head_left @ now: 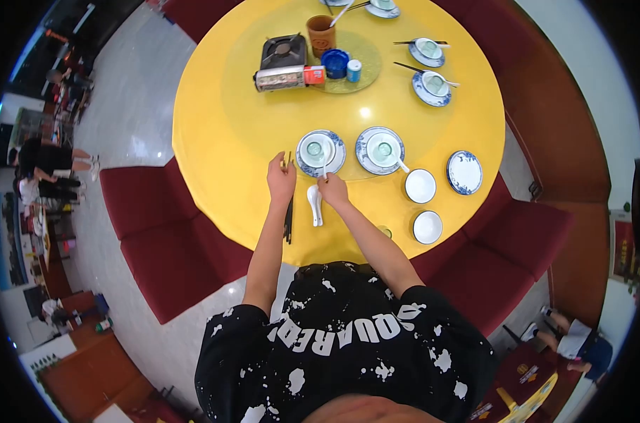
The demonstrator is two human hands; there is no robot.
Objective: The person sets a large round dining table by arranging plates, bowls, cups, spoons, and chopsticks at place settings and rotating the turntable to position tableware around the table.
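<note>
My left hand is closed around dark chopsticks, whose other ends stick out past the fingertips. My right hand pinches the handle of a white spoon at the near edge of a place setting. That setting is a blue-patterned plate with a white bowl and a small greenish glass cup stacked on it. Between my forearms lie white soup spoons, side by side on the yellow tablecloth. A second plate to the right carries a similar stack and a spoon.
Two white bowls and a blue-rimmed plate sit at the right. Farther back are a portable gas stove, a brown pot, a blue bowl and a can. Dark red chairs surround the table.
</note>
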